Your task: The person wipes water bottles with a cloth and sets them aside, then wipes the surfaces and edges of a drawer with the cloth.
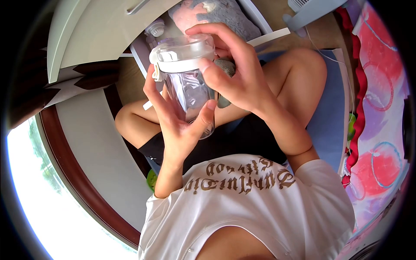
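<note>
In front of my crossed legs I hold a clear lidded cup (184, 86) with a white band and a see-through lid (184, 47). A small white latch shows on the left side of the band. My left hand (175, 123) wraps round the lower body, its thumb across the front. My right hand (236, 71) grips the lid and band from the right, fingers over the top and thumb on the band. The cup is tilted slightly. No drink can be made out inside.
Beyond the cup an open white drawer (268, 37) holds a grey and pink plush item (216, 15) and a clear bottle-like thing (155, 28). A blue mat (327, 117) lies under me. Patterned bedding (379, 104) is at the right, with a white cable beside it.
</note>
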The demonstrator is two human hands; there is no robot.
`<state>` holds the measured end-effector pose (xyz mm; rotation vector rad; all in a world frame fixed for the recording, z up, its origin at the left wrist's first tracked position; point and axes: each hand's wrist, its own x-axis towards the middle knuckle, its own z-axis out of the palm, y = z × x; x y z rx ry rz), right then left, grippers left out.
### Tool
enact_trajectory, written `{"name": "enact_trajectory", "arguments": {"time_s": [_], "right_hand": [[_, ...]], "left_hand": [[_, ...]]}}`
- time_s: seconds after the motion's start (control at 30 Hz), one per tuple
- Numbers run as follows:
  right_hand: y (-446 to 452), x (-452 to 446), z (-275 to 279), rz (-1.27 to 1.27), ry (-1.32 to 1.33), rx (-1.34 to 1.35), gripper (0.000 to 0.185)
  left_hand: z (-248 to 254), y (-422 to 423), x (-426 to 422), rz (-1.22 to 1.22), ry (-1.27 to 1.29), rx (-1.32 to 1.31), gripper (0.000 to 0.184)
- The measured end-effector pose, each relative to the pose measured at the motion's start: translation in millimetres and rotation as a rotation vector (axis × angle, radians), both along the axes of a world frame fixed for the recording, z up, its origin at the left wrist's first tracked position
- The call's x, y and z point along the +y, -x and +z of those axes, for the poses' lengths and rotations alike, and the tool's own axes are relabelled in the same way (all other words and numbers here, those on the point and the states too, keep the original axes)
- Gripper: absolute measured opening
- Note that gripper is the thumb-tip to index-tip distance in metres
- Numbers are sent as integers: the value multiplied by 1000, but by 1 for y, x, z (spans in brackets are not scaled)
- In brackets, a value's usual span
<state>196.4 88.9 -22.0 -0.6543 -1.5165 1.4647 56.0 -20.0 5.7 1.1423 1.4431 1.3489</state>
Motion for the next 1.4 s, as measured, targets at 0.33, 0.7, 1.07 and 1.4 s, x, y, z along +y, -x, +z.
{"name": "enact_trajectory", "arguments": {"time_s": [0.33, 0.7, 1.07, 1.4], "right_hand": [[1, 0, -4, -29, -28, -61, 46], [1, 0, -4, -16, 7, -61, 43], [3, 3, -11, -5, -27, -28, 45], [1, 3, -7, -8, -78, -57, 44]], "left_hand": [[-5, 2, 1, -11, -6, 29, 113], [-8, 2, 0, 1, 16, -1, 112], [-10, 6, 2, 3, 9, 25, 113], [-10, 5, 3, -10, 7, 55, 113]]}}
